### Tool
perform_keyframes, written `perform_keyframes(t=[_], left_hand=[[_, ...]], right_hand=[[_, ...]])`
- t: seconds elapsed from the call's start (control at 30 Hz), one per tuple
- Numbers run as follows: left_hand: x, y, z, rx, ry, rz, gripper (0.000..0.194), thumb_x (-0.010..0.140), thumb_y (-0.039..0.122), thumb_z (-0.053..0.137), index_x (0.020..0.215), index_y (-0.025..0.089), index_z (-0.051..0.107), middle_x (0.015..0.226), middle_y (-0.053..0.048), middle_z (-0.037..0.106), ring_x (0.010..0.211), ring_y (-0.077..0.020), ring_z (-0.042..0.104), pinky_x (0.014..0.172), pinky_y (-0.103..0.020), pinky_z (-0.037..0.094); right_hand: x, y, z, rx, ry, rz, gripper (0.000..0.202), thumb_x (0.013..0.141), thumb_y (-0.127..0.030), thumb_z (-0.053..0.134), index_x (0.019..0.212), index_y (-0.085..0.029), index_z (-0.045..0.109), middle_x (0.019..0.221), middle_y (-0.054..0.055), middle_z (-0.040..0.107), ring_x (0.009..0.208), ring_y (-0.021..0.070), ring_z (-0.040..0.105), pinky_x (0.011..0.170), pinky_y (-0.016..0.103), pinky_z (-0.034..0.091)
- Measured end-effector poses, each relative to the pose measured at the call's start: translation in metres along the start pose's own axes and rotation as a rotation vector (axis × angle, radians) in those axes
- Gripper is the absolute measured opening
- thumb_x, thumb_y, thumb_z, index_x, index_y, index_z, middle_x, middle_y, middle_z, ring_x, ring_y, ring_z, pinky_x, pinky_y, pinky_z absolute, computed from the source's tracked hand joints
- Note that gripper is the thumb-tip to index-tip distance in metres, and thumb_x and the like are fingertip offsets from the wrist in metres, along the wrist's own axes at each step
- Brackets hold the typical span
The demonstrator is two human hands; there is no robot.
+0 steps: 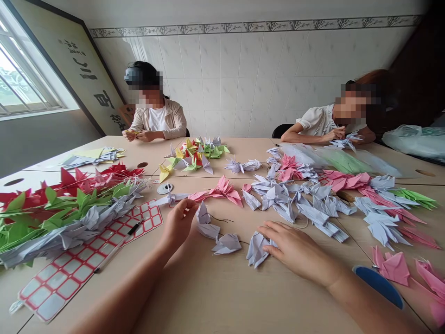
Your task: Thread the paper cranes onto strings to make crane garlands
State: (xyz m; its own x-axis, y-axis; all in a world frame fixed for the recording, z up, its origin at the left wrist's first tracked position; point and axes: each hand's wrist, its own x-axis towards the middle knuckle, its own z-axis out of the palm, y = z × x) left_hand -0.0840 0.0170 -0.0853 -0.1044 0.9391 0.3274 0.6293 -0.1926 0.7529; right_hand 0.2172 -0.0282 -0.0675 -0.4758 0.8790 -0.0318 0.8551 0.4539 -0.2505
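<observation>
Bunching its fingertips beside a pale folded paper (207, 229), the left hand (179, 220) hides whatever lies between them; I cannot tell whether it pinches anything. The right hand (292, 246) rests, fingers loosely extended, on another pale piece (256, 253), covering part of it. Both lie on the table (208, 297), a dark thread (221, 219) showing only in stretches. The right forearm (358, 297) crowds a blue oval (378, 286); the coloured paper heap (69, 199) runs out of sight at left.

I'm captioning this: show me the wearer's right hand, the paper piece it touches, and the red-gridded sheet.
Right hand (294, 248): head view, back of the hand.
Paper piece (256, 250): head view, folded middle.
Red-gridded sheet (85, 253): head view, middle cells.
</observation>
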Motion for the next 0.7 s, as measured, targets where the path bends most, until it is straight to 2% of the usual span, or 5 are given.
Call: perform_keyframes(t=[0.17, 0.27, 0.37, 0.47, 0.7], left_hand=[[-0.0002, -0.0001, 0.0007, -0.084, -0.018, -0.042, 0.021, 0.084, 0.041, 0.049, 0.081, 0.021, 0.056, 0.08, -0.001, 0.067, 0.072, -0.0165, 0.061, 0.064, -0.026, 0.046], [0.0008, -0.0004, 0.0011, -0.09, -0.047, -0.061, 0.023, 0.072, 0.04, 0.064, 0.086, 0.021, 0.062, 0.083, -0.001, 0.066, 0.074, -0.018, 0.059, 0.063, -0.026, 0.044], [0.0017, -0.0018, 0.0009, -0.085, -0.069, -0.09, 0.016, 0.061, 0.03, 0.071, 0.074, 0.021, 0.067, 0.078, -0.001, 0.066, 0.072, -0.0188, 0.057, 0.062, -0.027, 0.041], [0.0024, -0.0032, -0.0001, -0.124, -0.056, -0.131, 0.009, 0.066, 0.029, 0.065, 0.067, 0.02, 0.066, 0.065, 0.0, 0.064, 0.06, -0.0161, 0.052, 0.058, -0.027, 0.039], [0.0041, 0.0021, -0.0037, -0.359, 0.0, -0.203, 0.028, 0.071, 0.046, 0.065, 0.074, 0.017, 0.064, 0.066, 0.0, 0.064, 0.061, -0.0146, 0.055, 0.057, -0.025, 0.043]], right_hand=[[0.0, 0.0019, 0.0018, 0.031, -0.003, 0.007, 0.04, 0.091, -0.032, 0.049, 0.129, -0.02, 0.058, 0.137, 0.013, 0.055, 0.124, 0.0311, 0.051, 0.101, 0.048, 0.044], [0.0003, 0.0036, 0.0039, 0.048, 0.003, 0.002, 0.04, 0.091, -0.032, 0.05, 0.129, -0.021, 0.058, 0.136, 0.011, 0.056, 0.124, 0.0309, 0.051, 0.101, 0.049, 0.043], [0.0003, 0.0026, 0.0037, 0.041, 0.004, 0.003, 0.04, 0.09, -0.029, 0.051, 0.128, -0.021, 0.058, 0.135, 0.012, 0.056, 0.123, 0.0314, 0.052, 0.101, 0.05, 0.044], [0.0, -0.0009, 0.0007, 0.036, -0.011, 0.026, 0.04, 0.09, -0.027, 0.051, 0.128, -0.02, 0.059, 0.136, 0.013, 0.056, 0.123, 0.0316, 0.053, 0.1, 0.048, 0.045], [0.0005, -0.0062, -0.0044, 0.018, -0.046, 0.049, 0.041, 0.09, -0.026, 0.052, 0.13, -0.019, 0.057, 0.138, 0.013, 0.054, 0.126, 0.0305, 0.051, 0.102, 0.047, 0.043]])
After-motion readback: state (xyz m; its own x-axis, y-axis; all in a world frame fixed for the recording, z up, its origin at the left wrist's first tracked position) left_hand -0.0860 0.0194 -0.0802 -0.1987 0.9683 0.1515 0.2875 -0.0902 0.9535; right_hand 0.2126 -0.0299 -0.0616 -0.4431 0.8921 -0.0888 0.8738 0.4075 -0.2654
